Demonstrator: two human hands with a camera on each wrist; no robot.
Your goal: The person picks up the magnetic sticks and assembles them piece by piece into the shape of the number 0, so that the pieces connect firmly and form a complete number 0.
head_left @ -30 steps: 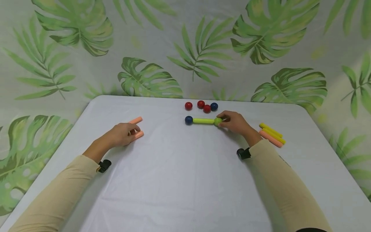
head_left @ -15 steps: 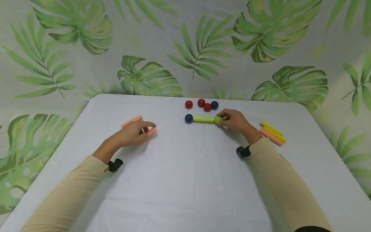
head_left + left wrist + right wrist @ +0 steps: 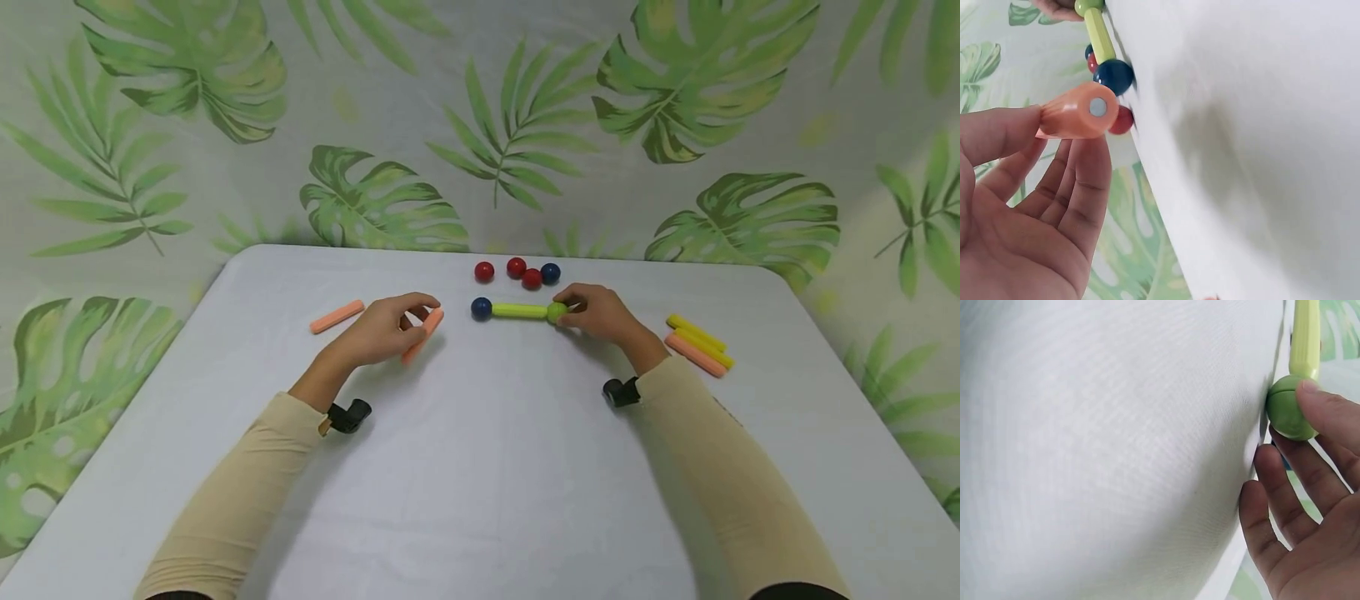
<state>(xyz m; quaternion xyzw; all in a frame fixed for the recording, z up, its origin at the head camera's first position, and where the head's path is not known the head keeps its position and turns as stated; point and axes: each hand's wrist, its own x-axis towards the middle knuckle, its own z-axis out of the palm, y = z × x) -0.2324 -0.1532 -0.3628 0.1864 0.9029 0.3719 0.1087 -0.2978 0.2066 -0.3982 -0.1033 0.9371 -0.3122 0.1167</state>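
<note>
My left hand [image 3: 382,329] pinches an orange stick [image 3: 1079,112] between thumb and fingers, held above the table; a round silvery spot shows on its end in the left wrist view. To its right lies a yellow-green stick [image 3: 519,311] with a dark blue ball [image 3: 482,309] at its left end and a green ball [image 3: 1289,409] at its right end. The right hand [image 3: 600,315] holds that green ball between thumb and fingers.
Several balls lie behind the joined piece: red balls [image 3: 484,272] and a blue one [image 3: 551,273]. Another orange stick [image 3: 337,317] lies at the left. Yellow sticks [image 3: 696,332] and an orange one [image 3: 695,355] lie together at the right of the white table [image 3: 480,467].
My left hand has lifted one orange stick and carried it right toward the dark blue ball, turning it more upright. The other orange stick stays behind. My right hand keeps its hold, nearly still.
</note>
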